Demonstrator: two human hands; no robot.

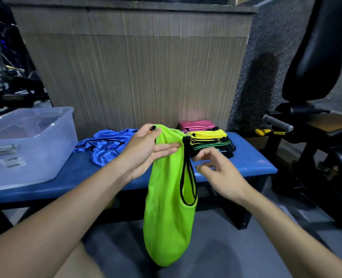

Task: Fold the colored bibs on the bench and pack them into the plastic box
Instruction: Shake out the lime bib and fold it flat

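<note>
A lime bib [167, 197] is being held up by the left hand [146, 149]; at its three o'clock, the right hand [218, 169] is being kept loosely curled.

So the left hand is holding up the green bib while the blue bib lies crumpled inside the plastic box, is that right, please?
Not quite: the blue bib lies crumpled on the bench, beside the plastic box, not inside it, as the head view shows. The left hand does hold up the green bib.
</note>
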